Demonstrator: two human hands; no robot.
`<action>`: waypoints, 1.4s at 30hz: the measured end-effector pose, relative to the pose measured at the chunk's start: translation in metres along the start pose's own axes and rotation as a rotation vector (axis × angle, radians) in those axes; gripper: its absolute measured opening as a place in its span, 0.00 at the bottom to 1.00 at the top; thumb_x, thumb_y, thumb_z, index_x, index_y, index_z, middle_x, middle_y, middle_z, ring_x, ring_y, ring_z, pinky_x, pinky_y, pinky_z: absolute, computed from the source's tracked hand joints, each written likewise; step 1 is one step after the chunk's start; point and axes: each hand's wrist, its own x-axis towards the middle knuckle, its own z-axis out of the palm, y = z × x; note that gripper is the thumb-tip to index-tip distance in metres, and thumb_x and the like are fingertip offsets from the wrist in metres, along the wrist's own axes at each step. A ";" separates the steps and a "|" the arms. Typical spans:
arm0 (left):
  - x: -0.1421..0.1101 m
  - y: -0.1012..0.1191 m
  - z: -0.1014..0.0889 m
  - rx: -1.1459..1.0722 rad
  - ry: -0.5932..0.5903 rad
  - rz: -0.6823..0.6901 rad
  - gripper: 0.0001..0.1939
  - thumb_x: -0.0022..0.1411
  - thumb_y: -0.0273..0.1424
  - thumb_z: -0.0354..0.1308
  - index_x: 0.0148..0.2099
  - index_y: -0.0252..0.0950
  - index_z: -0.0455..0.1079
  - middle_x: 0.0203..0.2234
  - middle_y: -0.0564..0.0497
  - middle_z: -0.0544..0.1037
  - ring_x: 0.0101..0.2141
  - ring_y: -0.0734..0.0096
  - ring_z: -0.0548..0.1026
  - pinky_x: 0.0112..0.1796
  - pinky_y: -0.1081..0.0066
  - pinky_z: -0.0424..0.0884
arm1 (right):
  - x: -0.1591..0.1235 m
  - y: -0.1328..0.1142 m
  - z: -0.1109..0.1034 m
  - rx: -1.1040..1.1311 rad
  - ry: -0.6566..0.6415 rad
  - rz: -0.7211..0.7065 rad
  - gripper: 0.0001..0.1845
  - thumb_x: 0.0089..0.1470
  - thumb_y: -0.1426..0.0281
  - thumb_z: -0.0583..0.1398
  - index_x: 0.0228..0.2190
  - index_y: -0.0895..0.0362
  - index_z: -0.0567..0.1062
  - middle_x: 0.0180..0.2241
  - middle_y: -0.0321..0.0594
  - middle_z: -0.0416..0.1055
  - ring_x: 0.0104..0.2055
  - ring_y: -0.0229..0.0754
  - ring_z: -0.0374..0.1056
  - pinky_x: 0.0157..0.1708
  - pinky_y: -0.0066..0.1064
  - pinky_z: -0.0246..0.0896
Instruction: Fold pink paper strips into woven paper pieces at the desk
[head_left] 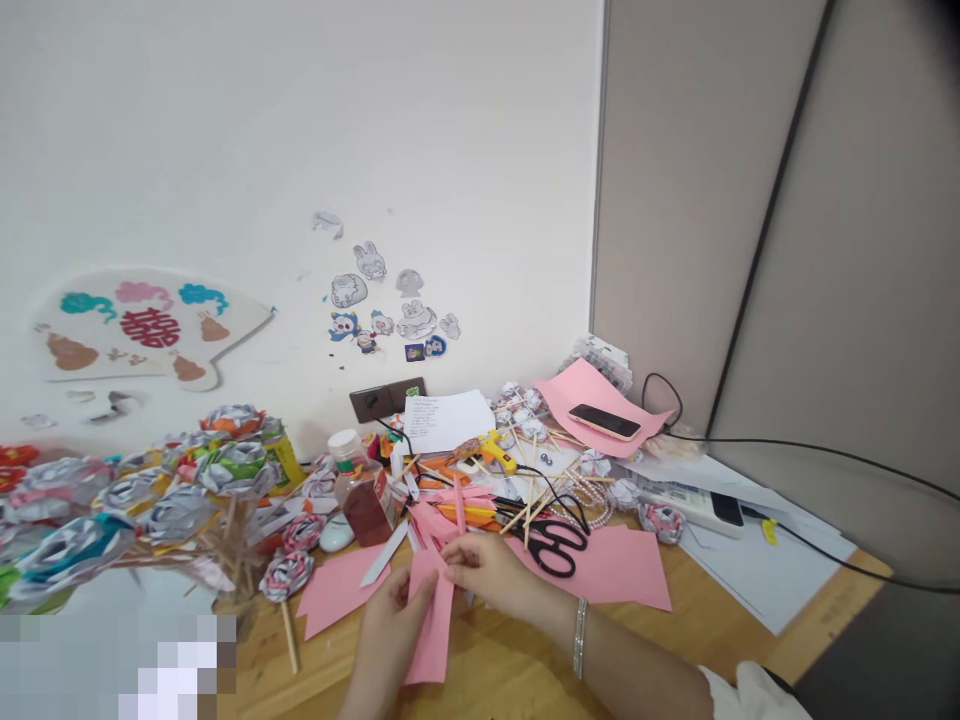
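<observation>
A narrow pink paper strip [429,645] hangs between my hands over the front of the wooden table. My left hand [390,625] pinches its left edge, thumb on top. At the strip's upper right, my right hand [480,572] is closed, with thumb and index finger pinching the paper. Beyond the fingers lie more pink strips [435,525] and a white strip [385,553]. Black-handled scissors [555,548] rest to the right on a pink sheet [630,565]. Another pink sheet [337,590] lies left of my left hand.
Paper flowers [187,510] crowd the left side. A jar of reddish liquid [364,490] stands behind my hands. A yellow glue gun [496,452], wooden sticks [536,490] and pearl strings [596,500] clutter the back. One phone [604,421] lies on pink paper; cables cross the right.
</observation>
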 end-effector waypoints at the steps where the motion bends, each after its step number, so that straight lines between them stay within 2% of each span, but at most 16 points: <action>1: 0.001 -0.001 0.000 -0.017 -0.013 -0.008 0.12 0.45 0.39 0.56 0.25 0.34 0.69 0.19 0.53 0.75 0.27 0.62 0.72 0.28 0.71 0.66 | -0.001 -0.002 0.000 0.002 0.003 0.007 0.08 0.42 0.73 0.56 0.29 0.59 0.72 0.24 0.35 0.67 0.25 0.34 0.60 0.24 0.23 0.54; 5: 0.000 -0.004 0.002 -0.185 -0.082 -0.052 0.12 0.46 0.38 0.57 0.26 0.33 0.69 0.21 0.52 0.75 0.28 0.64 0.71 0.28 0.71 0.66 | -0.003 -0.010 -0.001 -0.035 0.032 0.022 0.06 0.42 0.74 0.55 0.26 0.60 0.72 0.21 0.33 0.64 0.21 0.32 0.56 0.20 0.22 0.50; 8: -0.001 -0.004 0.003 -0.309 -0.104 -0.080 0.11 0.45 0.37 0.59 0.23 0.34 0.68 0.17 0.55 0.73 0.24 0.68 0.71 0.26 0.74 0.65 | -0.003 -0.012 -0.002 -0.062 0.056 -0.014 0.05 0.42 0.72 0.56 0.22 0.61 0.71 0.19 0.32 0.62 0.21 0.31 0.55 0.20 0.21 0.49; 12: -0.001 -0.003 0.006 -0.670 -0.157 -0.280 0.15 0.49 0.41 0.55 0.27 0.33 0.71 0.18 0.51 0.76 0.22 0.67 0.73 0.25 0.72 0.67 | -0.005 -0.015 -0.004 -0.058 0.043 -0.019 0.06 0.43 0.71 0.55 0.23 0.60 0.71 0.19 0.33 0.62 0.21 0.32 0.56 0.19 0.22 0.49; 15: -0.003 0.002 0.008 -0.860 -0.134 -0.428 0.14 0.50 0.39 0.55 0.30 0.33 0.71 0.20 0.48 0.78 0.24 0.66 0.75 0.26 0.71 0.70 | -0.006 -0.017 -0.005 -0.140 0.029 -0.070 0.07 0.44 0.72 0.54 0.23 0.60 0.71 0.19 0.33 0.63 0.20 0.32 0.56 0.19 0.22 0.49; 19: -0.006 0.007 0.007 -0.779 -0.140 -0.531 0.09 0.49 0.33 0.58 0.32 0.32 0.70 0.19 0.48 0.79 0.21 0.69 0.75 0.22 0.75 0.69 | -0.007 -0.020 -0.005 -0.273 0.056 -0.166 0.07 0.43 0.74 0.54 0.23 0.60 0.72 0.22 0.35 0.65 0.23 0.33 0.58 0.22 0.22 0.51; 22: -0.004 0.003 0.002 -0.810 -0.244 -0.561 0.10 0.50 0.32 0.57 0.35 0.31 0.69 0.21 0.47 0.79 0.22 0.69 0.76 0.22 0.75 0.69 | -0.007 -0.022 -0.007 -0.261 0.030 -0.167 0.08 0.44 0.74 0.54 0.23 0.60 0.73 0.22 0.35 0.66 0.23 0.32 0.58 0.23 0.22 0.52; 26: 0.003 -0.010 -0.005 -0.967 -0.406 -0.567 0.11 0.54 0.34 0.53 0.35 0.31 0.69 0.23 0.46 0.79 0.25 0.66 0.77 0.24 0.73 0.70 | -0.008 -0.024 -0.008 -0.222 0.005 -0.154 0.07 0.44 0.73 0.54 0.23 0.60 0.72 0.21 0.34 0.64 0.23 0.32 0.57 0.22 0.21 0.51; 29: 0.004 -0.017 -0.005 -0.940 -0.382 -0.599 0.09 0.53 0.33 0.55 0.33 0.31 0.70 0.21 0.47 0.79 0.24 0.66 0.77 0.24 0.72 0.70 | -0.008 -0.023 -0.008 -0.195 -0.015 -0.156 0.07 0.44 0.73 0.54 0.23 0.60 0.72 0.20 0.34 0.63 0.22 0.31 0.55 0.20 0.21 0.49; 32: 0.002 -0.016 -0.004 -0.874 -0.343 -0.565 0.07 0.51 0.30 0.57 0.33 0.31 0.70 0.24 0.46 0.79 0.26 0.66 0.77 0.27 0.72 0.71 | -0.008 -0.021 -0.007 -0.190 -0.019 -0.162 0.06 0.44 0.73 0.54 0.23 0.60 0.71 0.21 0.33 0.62 0.22 0.31 0.55 0.20 0.21 0.49; 38: -0.004 -0.002 -0.004 -0.868 -0.366 -0.544 0.09 0.50 0.34 0.58 0.33 0.33 0.71 0.23 0.49 0.79 0.25 0.70 0.76 0.27 0.74 0.70 | -0.008 -0.018 -0.006 -0.199 -0.004 -0.180 0.06 0.43 0.74 0.55 0.24 0.60 0.72 0.21 0.33 0.63 0.23 0.31 0.56 0.22 0.21 0.51; 42: -0.004 0.005 -0.002 -0.806 -0.363 -0.497 0.10 0.45 0.35 0.62 0.28 0.32 0.72 0.20 0.49 0.78 0.23 0.71 0.75 0.25 0.76 0.68 | -0.008 -0.021 -0.006 -0.118 -0.040 -0.139 0.07 0.45 0.72 0.55 0.25 0.60 0.73 0.22 0.35 0.64 0.23 0.32 0.58 0.22 0.22 0.52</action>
